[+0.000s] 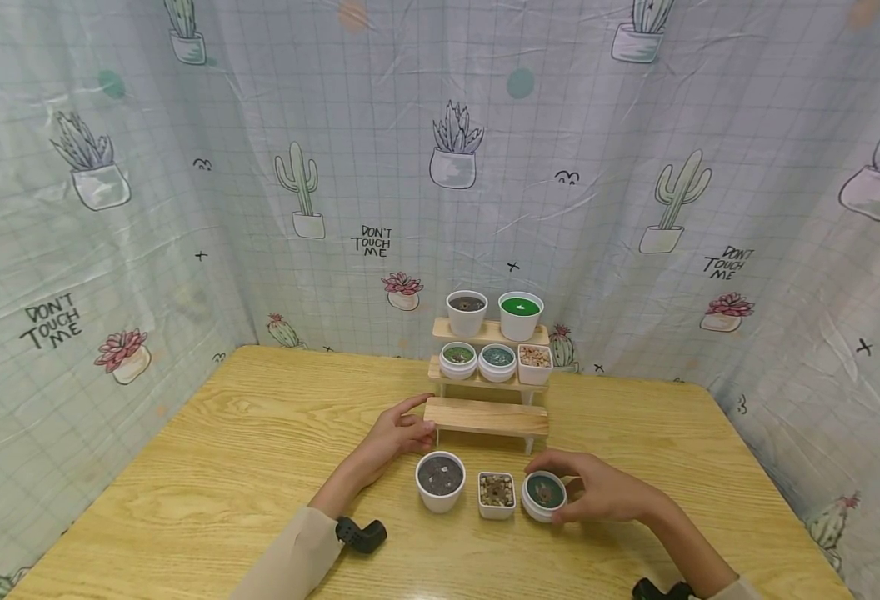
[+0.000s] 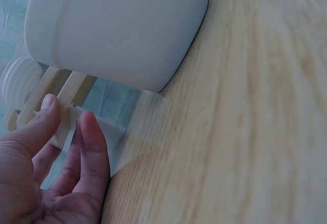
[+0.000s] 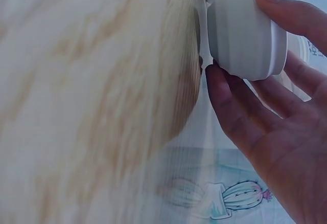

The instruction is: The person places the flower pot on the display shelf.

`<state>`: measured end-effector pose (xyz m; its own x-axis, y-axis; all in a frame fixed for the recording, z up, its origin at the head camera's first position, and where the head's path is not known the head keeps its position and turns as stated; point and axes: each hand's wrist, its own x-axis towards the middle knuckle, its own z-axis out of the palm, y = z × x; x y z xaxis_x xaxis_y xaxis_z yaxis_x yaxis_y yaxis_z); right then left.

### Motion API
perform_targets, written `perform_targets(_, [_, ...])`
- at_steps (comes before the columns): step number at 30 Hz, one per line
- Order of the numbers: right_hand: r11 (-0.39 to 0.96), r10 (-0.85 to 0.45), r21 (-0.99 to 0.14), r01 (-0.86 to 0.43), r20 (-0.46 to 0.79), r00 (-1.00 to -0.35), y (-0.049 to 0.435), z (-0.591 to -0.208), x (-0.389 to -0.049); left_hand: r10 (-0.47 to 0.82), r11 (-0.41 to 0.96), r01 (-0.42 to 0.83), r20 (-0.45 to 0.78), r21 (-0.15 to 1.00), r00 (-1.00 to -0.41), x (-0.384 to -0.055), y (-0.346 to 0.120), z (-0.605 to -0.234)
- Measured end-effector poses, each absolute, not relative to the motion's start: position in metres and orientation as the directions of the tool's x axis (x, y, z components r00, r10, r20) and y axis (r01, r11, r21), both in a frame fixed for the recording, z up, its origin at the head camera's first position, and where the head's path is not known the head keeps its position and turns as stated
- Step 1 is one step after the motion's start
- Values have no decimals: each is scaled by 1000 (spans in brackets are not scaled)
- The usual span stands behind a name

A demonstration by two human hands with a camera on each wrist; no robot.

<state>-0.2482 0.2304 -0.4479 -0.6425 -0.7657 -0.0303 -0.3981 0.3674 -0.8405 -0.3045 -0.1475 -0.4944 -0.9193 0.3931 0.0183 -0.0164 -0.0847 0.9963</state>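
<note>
My right hand (image 1: 608, 487) grips a round white pot (image 1: 533, 507) with a dark green top, thumb and fingers on either side of it. The right wrist view shows the pot's white side (image 3: 240, 35) between thumb and fingers. At the left end of the lowest step of a wooden three-step stand (image 1: 485, 415), my left hand (image 1: 391, 437) holds the step's end between thumb and fingers. Close to that hand stands a tall white pot (image 1: 440, 502) with a dark grey top. Between the two front round pots is a square white pot (image 1: 497, 512) with pebbles.
On the stand's top step are a grey-topped pot (image 1: 467, 323) and a green-topped pot (image 1: 521, 325). The middle step bears two low round pots (image 1: 458, 372) and a square pot (image 1: 534, 375). A printed curtain (image 1: 380, 183) hangs behind the wooden table (image 1: 207, 467).
</note>
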Motion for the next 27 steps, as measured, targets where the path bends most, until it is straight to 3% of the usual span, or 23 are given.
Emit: perform_targets(27, [423,-724,-804,-418,-22,-690,230,-440,-245,379,-93,-20,16,995,-925,-303,-147,-494])
